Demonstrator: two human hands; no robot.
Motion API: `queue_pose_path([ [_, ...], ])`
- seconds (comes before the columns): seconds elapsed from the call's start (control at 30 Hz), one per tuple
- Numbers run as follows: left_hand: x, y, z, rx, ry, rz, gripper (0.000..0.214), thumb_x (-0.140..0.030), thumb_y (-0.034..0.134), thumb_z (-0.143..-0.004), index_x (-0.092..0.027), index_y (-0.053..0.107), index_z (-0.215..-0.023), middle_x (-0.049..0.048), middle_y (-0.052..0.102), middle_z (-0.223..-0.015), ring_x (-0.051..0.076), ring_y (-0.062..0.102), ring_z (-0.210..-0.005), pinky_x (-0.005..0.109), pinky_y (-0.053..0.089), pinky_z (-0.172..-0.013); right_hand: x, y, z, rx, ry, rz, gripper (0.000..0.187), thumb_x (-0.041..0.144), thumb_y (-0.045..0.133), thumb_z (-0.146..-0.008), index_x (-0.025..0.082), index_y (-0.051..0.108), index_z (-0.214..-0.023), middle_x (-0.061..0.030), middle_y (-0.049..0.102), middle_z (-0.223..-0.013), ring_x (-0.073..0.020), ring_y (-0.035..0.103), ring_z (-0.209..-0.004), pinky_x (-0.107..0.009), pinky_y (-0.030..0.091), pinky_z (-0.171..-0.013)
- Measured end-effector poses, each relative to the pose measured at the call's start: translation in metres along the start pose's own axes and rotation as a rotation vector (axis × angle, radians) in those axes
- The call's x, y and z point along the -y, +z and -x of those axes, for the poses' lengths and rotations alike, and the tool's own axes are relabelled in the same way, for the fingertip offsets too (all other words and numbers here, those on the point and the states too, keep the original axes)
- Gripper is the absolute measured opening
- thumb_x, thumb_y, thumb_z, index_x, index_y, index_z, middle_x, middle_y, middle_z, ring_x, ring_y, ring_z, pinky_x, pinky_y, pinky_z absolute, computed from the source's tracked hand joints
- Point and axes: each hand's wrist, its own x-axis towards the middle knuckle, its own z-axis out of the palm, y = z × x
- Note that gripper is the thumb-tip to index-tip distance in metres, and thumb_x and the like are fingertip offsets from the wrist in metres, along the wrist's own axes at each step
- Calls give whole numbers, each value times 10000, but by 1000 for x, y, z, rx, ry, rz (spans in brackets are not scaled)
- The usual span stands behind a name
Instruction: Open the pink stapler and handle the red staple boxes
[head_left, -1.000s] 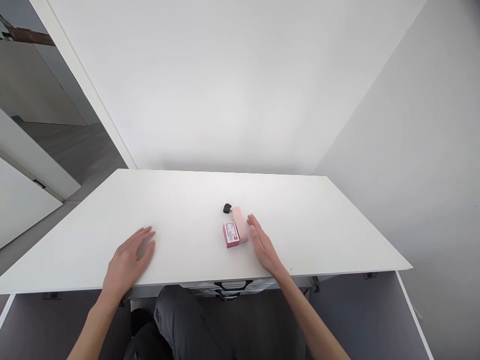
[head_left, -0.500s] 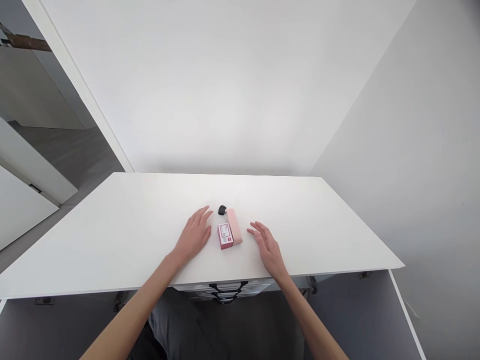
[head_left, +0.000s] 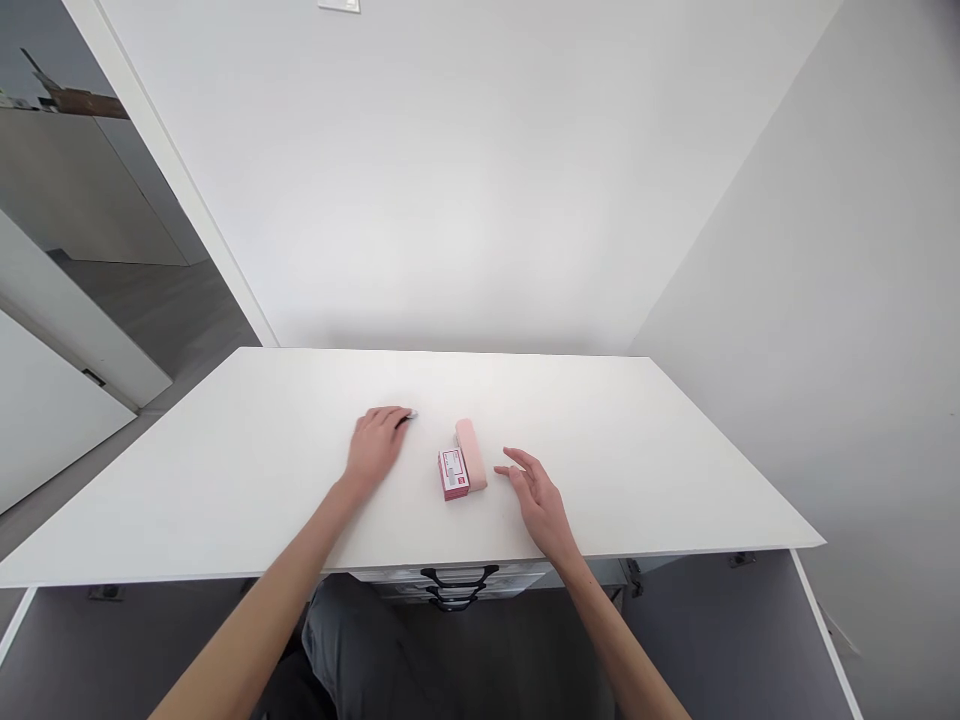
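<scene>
My left hand (head_left: pixel 377 441) lies palm down on the white table (head_left: pixel 645 450), its fingers drawn together and bent at the tips over a small dark thing (head_left: pixel 409 414). Only a sliver of it shows past my fingertips, so I cannot tell whether I grip it or merely cover it. Just to the right of that hand lies a pink stapler (head_left: pixel 470 455), with a red and white box (head_left: pixel 452 474) touching its left side. My right hand (head_left: pixel 537 494) sits near the stapler's right side without touching it, fingers loosely apart and slightly curled, holding nothing. Below the table's near edge, black drawer handles (head_left: pixel 454 577) show above my lap.
</scene>
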Motion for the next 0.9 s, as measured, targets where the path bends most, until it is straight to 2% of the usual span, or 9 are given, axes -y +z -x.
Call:
queue_pose_path([
  [0.2, 87, -47, 18, -104, -330, -106, 472, -329, 361, -1022, -189, 660, -1359, 136, 681, -1372, 366, 555, -1304, 526, 432, -1105, -2, 0, 1, -16, 18, -1, 524, 613, 493, -1029, 285, 580, -1428, -116, 725, -1367, -304, 649, -1335, -472, 522, -1056],
  [0.27, 104, -57, 26, -125, -440, -108, 526, -374, 387, -1008, -148, 599, -1434, 181, 611, -1454, 403, 497, -1380, 564, 399, -1145, -4, 0, 1, -22, 14, -6, 518, 607, 502, -1026, 288, 579, -1427, -115, 724, -1369, -303, 653, -1330, -474, 518, -1062],
  [0.33, 106, -61, 33, -155, -507, -104, 620, -424, 439, -987, -95, 507, -1508, 237, 497, -1550, 433, 406, -1466, 597, 360, -1181, -5, -1, 1, -19, 17, -3, 517, 597, 509, -1026, 284, 574, -1433, -119, 730, -1358, -306, 650, -1333, -480, 509, -1071],
  [0.4, 98, -61, 39, -211, -467, -133, 680, -440, 483, -972, -73, 441, -1544, 267, 356, -1638, 441, 279, -1551, 624, 288, -1227, -5, -1, 2, -15, 18, 5, 523, 595, 519, -1021, 274, 580, -1428, -125, 742, -1332, -314, 648, -1331, -480, 517, -1057],
  [0.47, 84, -59, 45, -253, -330, -180, 660, -420, 486, -982, -86, 423, -1547, 260, 247, -1693, 426, 168, -1603, 639, 211, -1262, -5, -1, 2, -13, 14, 19, 526, 598, 529, -1012, 266, 598, -1415, -129, 755, -1306, -325, 653, -1321, -472, 538, -1019],
  [0.53, 68, -56, 51, -239, -178, -179, 614, -404, 466, -1006, -102, 421, -1539, 248, 238, -1703, 401, 154, -1615, 624, 206, -1277, -5, -1, 2, -12, 5, 37, 520, 592, 536, -1007, 261, 614, -1400, -132, 763, -1287, -332, 661, -1303, -468, 552, -990],
  [0.7, 23, -48, 67, -30, 143, 0, 521, -431, 493, -1032, -226, 452, -1509, 150, 394, -1659, 326, 347, -1558, 556, 321, -1268, -5, 1, 3, 0, -34, 98, 456, 550, 545, -1009, 256, 661, -1338, -126, 769, -1267, -331, 687, -1248, -464, 561, -968],
  [0.8, -14, -39, 72, 147, 276, 151, 695, -530, 592, -988, -261, 361, -1585, 138, 379, -1673, 322, 380, -1542, 532, 374, -1253, -5, 2, 3, 6, -48, 131, 440, 530, 546, -1010, 254, 661, -1332, -122, 774, -1250, -323, 691, -1233, -445, 568, -940],
  [0.9, -49, -27, 70, 238, 321, 304, 908, -605, 708, -898, -275, 279, -1627, 149, 386, -1668, 336, 397, -1530, 528, 405, -1235, -4, 2, 4, 7, -54, 143, 435, 518, 539, -1013, 245, 654, -1332, -126, 771, -1250, -317, 689, -1232, -420, 576, -891],
])
